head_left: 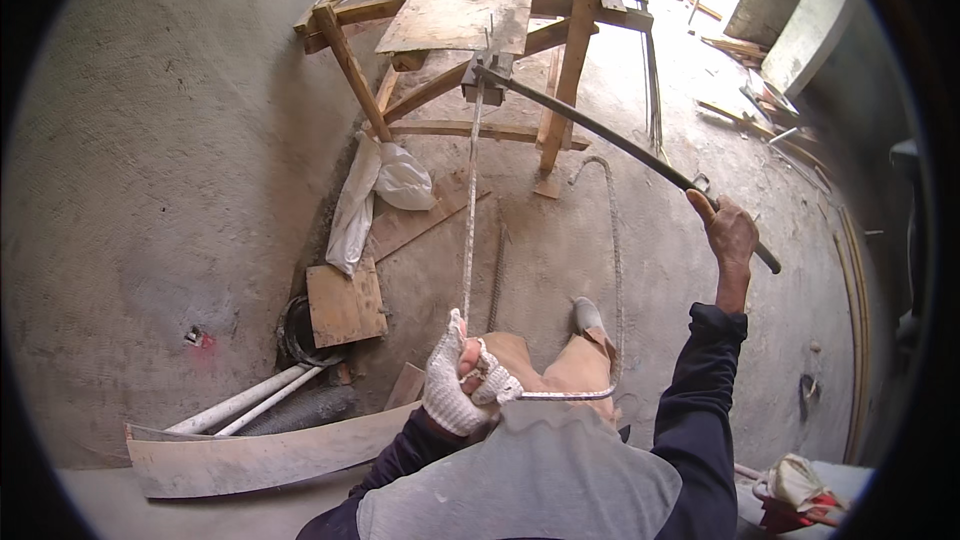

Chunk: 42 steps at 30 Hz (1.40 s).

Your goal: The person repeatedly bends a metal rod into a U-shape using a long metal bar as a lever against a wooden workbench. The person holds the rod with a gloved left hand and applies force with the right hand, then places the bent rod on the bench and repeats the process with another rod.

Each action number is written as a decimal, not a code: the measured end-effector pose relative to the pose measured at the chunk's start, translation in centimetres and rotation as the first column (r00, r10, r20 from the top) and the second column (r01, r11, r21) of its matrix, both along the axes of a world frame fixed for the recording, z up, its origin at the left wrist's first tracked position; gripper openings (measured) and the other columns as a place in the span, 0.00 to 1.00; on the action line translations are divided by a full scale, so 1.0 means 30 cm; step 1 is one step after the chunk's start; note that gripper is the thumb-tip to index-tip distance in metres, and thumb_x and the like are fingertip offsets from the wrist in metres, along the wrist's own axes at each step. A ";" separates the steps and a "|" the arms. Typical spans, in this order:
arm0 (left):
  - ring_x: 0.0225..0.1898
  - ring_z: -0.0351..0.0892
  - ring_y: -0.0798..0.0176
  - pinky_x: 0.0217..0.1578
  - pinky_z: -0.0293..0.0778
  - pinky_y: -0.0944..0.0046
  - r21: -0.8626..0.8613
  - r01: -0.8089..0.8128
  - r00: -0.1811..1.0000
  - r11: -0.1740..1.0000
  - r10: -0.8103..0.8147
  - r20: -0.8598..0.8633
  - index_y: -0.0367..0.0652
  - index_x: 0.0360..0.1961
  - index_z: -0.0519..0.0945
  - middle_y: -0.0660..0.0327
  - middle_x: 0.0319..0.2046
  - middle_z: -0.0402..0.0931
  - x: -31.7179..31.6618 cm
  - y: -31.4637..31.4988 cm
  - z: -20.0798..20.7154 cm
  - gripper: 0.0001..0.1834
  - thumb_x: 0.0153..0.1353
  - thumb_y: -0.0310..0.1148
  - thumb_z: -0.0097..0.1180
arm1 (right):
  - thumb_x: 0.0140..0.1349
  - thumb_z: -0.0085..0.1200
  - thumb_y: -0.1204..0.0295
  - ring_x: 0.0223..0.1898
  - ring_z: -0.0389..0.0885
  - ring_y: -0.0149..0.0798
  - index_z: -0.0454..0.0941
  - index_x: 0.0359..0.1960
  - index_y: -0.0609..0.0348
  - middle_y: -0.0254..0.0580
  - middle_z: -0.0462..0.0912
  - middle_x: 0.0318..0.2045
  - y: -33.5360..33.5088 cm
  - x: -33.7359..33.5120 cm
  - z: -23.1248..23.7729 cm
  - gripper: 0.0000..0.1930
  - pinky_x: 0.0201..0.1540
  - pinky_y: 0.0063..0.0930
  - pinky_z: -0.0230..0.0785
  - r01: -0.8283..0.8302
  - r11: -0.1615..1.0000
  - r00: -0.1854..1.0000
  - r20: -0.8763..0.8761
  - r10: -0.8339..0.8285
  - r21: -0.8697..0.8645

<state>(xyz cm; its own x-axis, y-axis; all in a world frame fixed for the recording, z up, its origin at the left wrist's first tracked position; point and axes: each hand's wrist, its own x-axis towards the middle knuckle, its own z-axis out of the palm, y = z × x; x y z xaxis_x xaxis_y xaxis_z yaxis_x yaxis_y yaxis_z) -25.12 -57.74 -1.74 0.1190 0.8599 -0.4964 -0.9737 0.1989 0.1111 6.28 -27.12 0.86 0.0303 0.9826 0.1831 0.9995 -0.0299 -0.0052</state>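
My left hand (455,390), in a white knitted glove, is closed round a ribbed steel reinforcing bar (471,210) close to my body. From the glove the bar runs straight away to a metal bending block (483,92) at the bench's near edge. Its other part turns right at my hand, then runs away along my right side to a hooked far end. My bare right hand (730,230) grips a long dark lever bar (620,140) near its outer end. The lever slants left to the block, its head around or against the pins there; which, I cannot tell.
A wooden bench (565,70) with plywood boards stands ahead. A rough wall rises on the left, with a white sack (400,178), plywood scrap (345,302) and white pipes (250,400) beside it. Timber strips (765,130) and long poles (850,340) lie along the right.
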 end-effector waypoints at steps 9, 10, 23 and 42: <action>0.05 0.44 0.68 0.12 0.55 0.62 0.056 0.102 0.995 0.993 -0.102 0.006 0.56 0.11 0.59 0.70 0.03 0.48 -0.404 -0.055 -0.017 0.33 0.72 0.61 0.33 | 0.61 0.40 0.31 0.25 0.80 0.53 0.72 0.22 0.57 0.49 0.78 0.20 -0.415 -0.202 -0.004 0.37 0.32 0.47 0.71 0.094 0.988 0.995 -0.043 -0.089 0.125; 0.05 0.45 0.68 0.13 0.56 0.62 0.032 0.111 0.994 0.993 -0.110 -0.021 0.55 0.11 0.59 0.70 0.03 0.48 -0.410 -0.056 -0.021 0.33 0.72 0.61 0.32 | 0.61 0.40 0.31 0.25 0.80 0.53 0.72 0.22 0.57 0.49 0.79 0.20 -0.417 -0.202 0.006 0.37 0.32 0.47 0.71 0.076 0.982 0.996 -0.049 -0.068 0.173; 0.17 0.61 0.67 0.26 0.66 0.60 -0.017 -0.351 0.936 0.936 0.352 0.032 0.43 0.22 0.76 0.66 0.14 0.61 -0.049 -0.090 0.044 0.34 0.69 0.63 0.39 | 0.61 0.41 0.30 0.24 0.80 0.54 0.74 0.22 0.58 0.50 0.77 0.18 -0.210 -0.044 0.078 0.38 0.30 0.46 0.69 -0.107 0.992 0.992 -0.070 0.102 -0.072; 0.07 0.50 0.67 0.10 0.50 0.64 -0.207 -0.404 0.913 0.891 0.380 -0.146 0.50 0.15 0.67 0.69 0.11 0.60 -0.057 -0.037 0.033 0.33 0.68 0.63 0.41 | 0.57 0.47 0.30 0.18 0.77 0.48 0.76 0.17 0.56 0.47 0.75 0.13 0.279 0.130 0.101 0.37 0.28 0.42 0.68 -0.316 0.947 0.948 -0.062 0.313 -0.054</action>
<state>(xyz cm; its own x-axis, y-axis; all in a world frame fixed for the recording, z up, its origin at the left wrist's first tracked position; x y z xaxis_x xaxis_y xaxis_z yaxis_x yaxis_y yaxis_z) -26.84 -58.86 -0.74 -0.2640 0.6884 -0.6756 -0.9640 -0.1649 0.2088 10.19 -18.74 3.90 -0.2745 0.9530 0.1280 0.9565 0.2844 -0.0658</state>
